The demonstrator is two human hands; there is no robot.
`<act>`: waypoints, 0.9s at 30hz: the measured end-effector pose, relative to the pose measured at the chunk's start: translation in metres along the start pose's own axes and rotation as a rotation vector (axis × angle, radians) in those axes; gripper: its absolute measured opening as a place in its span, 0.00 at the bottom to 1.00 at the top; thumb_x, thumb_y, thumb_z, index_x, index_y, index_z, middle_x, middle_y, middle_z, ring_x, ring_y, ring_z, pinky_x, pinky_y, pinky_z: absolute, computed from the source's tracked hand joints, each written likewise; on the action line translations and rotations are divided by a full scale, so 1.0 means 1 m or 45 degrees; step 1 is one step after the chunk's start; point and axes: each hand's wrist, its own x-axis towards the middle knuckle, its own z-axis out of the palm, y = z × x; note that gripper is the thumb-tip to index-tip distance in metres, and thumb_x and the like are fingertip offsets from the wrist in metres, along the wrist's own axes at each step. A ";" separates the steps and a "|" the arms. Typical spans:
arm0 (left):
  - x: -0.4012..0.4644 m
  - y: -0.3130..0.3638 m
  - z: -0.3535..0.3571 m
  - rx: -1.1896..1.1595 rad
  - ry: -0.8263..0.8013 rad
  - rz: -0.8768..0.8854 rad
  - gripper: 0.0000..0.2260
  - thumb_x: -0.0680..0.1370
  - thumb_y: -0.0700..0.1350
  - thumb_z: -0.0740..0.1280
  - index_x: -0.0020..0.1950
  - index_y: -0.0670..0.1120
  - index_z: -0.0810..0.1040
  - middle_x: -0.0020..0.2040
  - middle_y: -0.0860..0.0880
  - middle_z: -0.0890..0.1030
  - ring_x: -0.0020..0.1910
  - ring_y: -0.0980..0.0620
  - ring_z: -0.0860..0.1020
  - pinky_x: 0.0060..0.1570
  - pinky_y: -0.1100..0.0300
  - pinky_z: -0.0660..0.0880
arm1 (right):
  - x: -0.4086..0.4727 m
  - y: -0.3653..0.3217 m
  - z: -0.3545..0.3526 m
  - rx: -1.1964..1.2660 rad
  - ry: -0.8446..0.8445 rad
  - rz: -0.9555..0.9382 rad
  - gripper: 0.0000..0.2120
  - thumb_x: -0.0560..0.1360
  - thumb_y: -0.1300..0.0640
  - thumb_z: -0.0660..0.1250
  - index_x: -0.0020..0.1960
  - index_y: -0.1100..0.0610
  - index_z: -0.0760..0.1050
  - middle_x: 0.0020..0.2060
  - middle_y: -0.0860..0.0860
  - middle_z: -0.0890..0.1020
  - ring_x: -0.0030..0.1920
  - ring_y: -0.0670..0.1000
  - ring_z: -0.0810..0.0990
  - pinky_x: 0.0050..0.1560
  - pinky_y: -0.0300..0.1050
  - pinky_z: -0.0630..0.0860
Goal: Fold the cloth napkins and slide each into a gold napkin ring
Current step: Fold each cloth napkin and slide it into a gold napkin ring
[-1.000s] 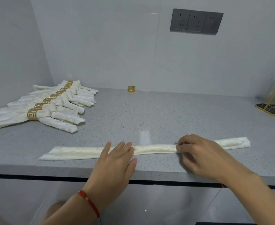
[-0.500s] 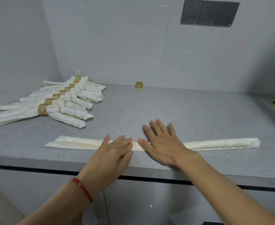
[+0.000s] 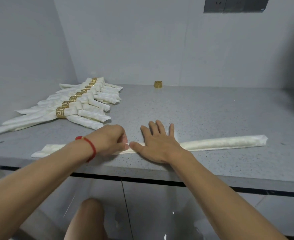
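**Napkin strip pinned flat at counter's front edge**

Napkin (image 3: 226,142) is lying as one long narrow folded strip along the front of the counter (image 3: 203,110), running left to right, both ends sticking out past the hands; right hand (image 3: 160,146) is pressing flat on its middle, fingers straight and spread, thumb lying along the strip; left hand (image 3: 110,139) is sitting just beside it, fingers curled, pinching the strip next to the right thumb; red cord (image 3: 89,148) is sitting on the left wrist; loose gold ring (image 3: 158,84) is standing at the back of the counter by the wall, well apart from the strip; finished napkins (image 3: 83,110), each in a gold ring, are lying fanned and overlapping at back left; dark sockets (image 3: 236,4) are showing on the wall at top right; a knee (image 3: 89,217) is showing below the counter.
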 end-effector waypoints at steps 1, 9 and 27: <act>0.001 0.004 -0.005 0.084 -0.077 0.000 0.08 0.80 0.53 0.67 0.54 0.51 0.78 0.49 0.53 0.80 0.46 0.55 0.77 0.46 0.61 0.72 | 0.000 0.001 -0.001 0.055 -0.010 -0.008 0.42 0.78 0.27 0.42 0.84 0.51 0.44 0.83 0.54 0.40 0.81 0.56 0.32 0.75 0.70 0.31; 0.007 0.035 -0.029 0.422 -0.409 0.025 0.11 0.81 0.48 0.61 0.63 0.48 0.74 0.53 0.50 0.79 0.47 0.51 0.78 0.47 0.58 0.76 | -0.001 0.008 -0.002 0.085 0.033 -0.078 0.38 0.80 0.33 0.50 0.83 0.51 0.46 0.82 0.55 0.40 0.81 0.55 0.32 0.77 0.67 0.32; 0.033 0.000 -0.026 -0.325 -0.505 0.538 0.09 0.77 0.56 0.70 0.48 0.53 0.84 0.44 0.48 0.83 0.44 0.49 0.78 0.50 0.54 0.74 | -0.010 0.044 -0.038 1.330 -0.079 -0.126 0.19 0.84 0.51 0.62 0.74 0.53 0.71 0.71 0.46 0.76 0.69 0.45 0.74 0.73 0.46 0.65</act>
